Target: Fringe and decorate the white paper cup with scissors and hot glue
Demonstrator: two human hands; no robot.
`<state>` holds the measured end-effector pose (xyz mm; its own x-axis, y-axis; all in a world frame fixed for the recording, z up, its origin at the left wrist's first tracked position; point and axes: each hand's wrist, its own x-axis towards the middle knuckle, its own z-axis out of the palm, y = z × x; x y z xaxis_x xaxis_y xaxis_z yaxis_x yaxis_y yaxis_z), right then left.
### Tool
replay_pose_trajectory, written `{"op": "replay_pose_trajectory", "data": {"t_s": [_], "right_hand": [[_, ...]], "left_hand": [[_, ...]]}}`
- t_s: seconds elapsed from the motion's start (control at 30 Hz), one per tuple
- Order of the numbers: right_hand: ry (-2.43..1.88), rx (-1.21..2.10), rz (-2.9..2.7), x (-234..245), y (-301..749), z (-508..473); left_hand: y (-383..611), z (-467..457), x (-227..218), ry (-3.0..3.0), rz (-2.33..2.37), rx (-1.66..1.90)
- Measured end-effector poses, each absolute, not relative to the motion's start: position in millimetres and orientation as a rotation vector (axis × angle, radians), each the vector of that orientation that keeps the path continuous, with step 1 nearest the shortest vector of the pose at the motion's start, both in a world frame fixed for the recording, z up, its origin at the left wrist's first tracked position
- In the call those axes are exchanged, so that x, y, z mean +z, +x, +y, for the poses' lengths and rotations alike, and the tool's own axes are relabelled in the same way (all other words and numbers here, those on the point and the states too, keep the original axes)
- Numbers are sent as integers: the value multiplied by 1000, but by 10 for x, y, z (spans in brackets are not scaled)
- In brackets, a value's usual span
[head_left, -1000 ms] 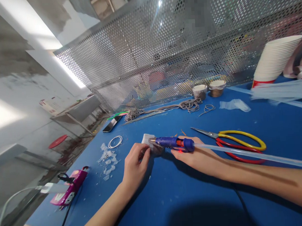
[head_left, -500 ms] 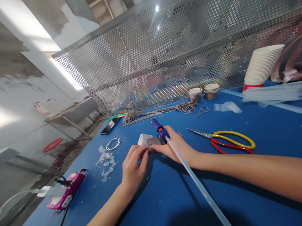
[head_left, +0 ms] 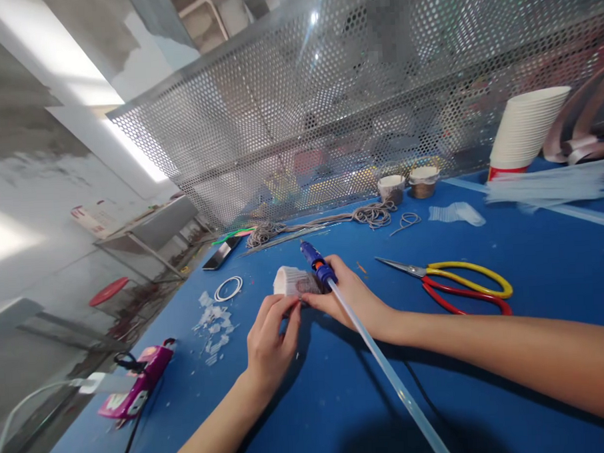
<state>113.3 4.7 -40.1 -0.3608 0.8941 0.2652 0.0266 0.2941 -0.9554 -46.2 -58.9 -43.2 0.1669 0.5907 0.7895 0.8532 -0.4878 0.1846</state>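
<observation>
A small white cup (head_left: 287,278), lying on its side with a grey-brown covering on part of it, is between my hands. My left hand (head_left: 271,335) pinches at its near edge, thumb and fingers together; anything finer in the pinch is too small to make out. A blue hot glue gun (head_left: 320,266) is in my right hand (head_left: 358,297), nozzle pointing up and away. From its rear a long clear glue stick (head_left: 382,360) runs toward me over my wrist. The right thumb also presses against the cup's side, and the other right fingers are mostly hidden.
Scissors (head_left: 444,280) with red and yellow handles lie to the right. Grey cord (head_left: 374,214), two small cups (head_left: 423,182), stacked paper cups (head_left: 528,130) and clear strips (head_left: 550,185) stand farther back. Leftward are a white ring (head_left: 228,289), plastic scraps (head_left: 213,327), a phone (head_left: 222,253) and a purple power strip (head_left: 138,380).
The cup has turned a little, showing more of its ribbed white side. The glue gun and its stick have shifted slightly left. Both hands keep their hold.
</observation>
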Motion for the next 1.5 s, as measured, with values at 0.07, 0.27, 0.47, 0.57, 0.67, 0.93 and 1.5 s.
{"op": "replay_pose_trajectory", "data": {"t_s": [0.07, 0.27, 0.47, 0.57, 0.67, 0.93, 1.5], "right_hand": [[-852, 1224, -1645, -415, 1137, 38], [-848, 1202, -1651, -427, 1140, 13], [-893, 1194, -1680, -400, 1144, 8], [-902, 1218, -1682, -395, 1153, 3], [-896, 1226, -1681, -400, 1153, -5], [-915, 1185, -1692, -417, 1150, -3], [-844, 1184, -1721, -469, 1145, -74]], "left_hand": [[-462, -592, -432, -2144, -1373, -1231], [-464, -595, -425, -2146, -1349, -1227], [-456, -599, -446, -2157, -1384, -1257], [-445, -599, -436, -2165, -1362, -1267], [-437, -592, -423, -2161, -1352, -1268], [-447, -598, -477, -2166, -1464, -1331], [-413, -561, -438, -1888, -1836, -1760]]}}
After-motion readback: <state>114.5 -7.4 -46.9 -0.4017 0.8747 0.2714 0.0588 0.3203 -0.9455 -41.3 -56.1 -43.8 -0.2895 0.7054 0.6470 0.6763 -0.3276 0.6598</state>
